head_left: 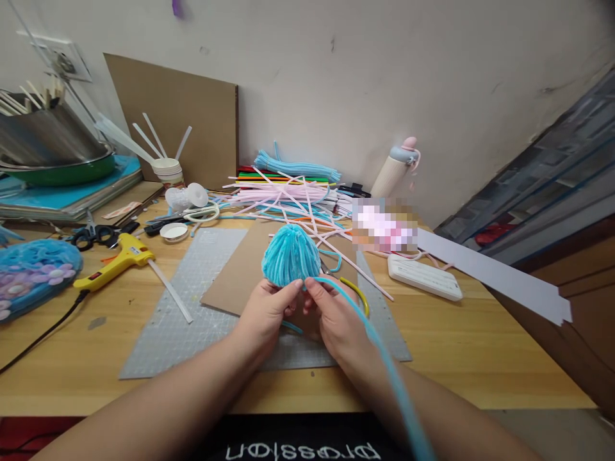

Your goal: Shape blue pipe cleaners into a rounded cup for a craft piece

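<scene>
Between my hands is a rounded bundle of light-blue pipe cleaners [291,256], its strands fanned over a dome shape. My left hand [269,307] grips its lower edge, with the thumb pressed on it. A long loose blue pipe cleaner [375,333] runs from the bundle's bottom toward the lower right. My right hand [334,317] pinches that strand close to the bundle, fingertips nearly touching my left thumb. The fingers curled beneath the bundle are partly hidden.
A cardboard sheet [230,282] lies on a grey cutting mat [158,346]. To the left are a yellow glue gun [118,262] and scissors [96,234]. Loose pink pipe cleaners [283,195] pile up behind. A white power strip [424,277] and a bottle [394,169] stand right.
</scene>
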Tool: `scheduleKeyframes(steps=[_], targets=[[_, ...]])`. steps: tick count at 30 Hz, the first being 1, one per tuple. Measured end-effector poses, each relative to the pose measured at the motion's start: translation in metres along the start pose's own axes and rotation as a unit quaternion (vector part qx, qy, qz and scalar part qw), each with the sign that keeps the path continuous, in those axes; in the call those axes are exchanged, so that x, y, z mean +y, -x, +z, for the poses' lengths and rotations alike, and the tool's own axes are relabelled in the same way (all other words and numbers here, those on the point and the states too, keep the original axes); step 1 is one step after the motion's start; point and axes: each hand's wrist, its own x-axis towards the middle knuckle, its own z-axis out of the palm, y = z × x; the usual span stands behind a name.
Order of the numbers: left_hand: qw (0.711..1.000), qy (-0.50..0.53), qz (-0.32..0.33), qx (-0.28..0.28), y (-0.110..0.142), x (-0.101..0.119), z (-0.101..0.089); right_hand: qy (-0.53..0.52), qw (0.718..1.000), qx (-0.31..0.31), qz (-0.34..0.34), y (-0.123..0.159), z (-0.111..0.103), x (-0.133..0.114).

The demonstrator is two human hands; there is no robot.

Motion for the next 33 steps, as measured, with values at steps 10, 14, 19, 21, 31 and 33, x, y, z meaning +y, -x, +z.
scheduleKeyframes(steps=[10,14,19,21,31,33], targets=[[0.984,0.121,-0.097,0.084,0.001,0.015,-0.008,0.250,0.944,-0.003,-0.216,-0.014,-0.032,-0.024],[0.987,0.143,-0.022,0.072,-0.005,0.038,-0.018,0.327,0.864,-0.115,-0.364,-0.014,-0.036,-0.036],[0.995,0.097,-0.018,-0.030,-0.002,0.048,-0.022,0.398,0.768,-0.143,-0.481,-0.009,-0.034,-0.034],[0.996,0.075,-0.022,-0.036,-0.002,0.046,-0.022,0.397,0.759,-0.156,-0.493,-0.007,-0.034,-0.032],[0.991,0.033,0.080,0.103,-0.004,0.033,-0.016,0.364,0.876,-0.032,-0.314,-0.005,-0.025,-0.028],[0.968,-0.086,0.166,0.170,-0.003,0.039,-0.017,0.385,0.871,-0.059,-0.299,-0.008,-0.025,-0.035]])
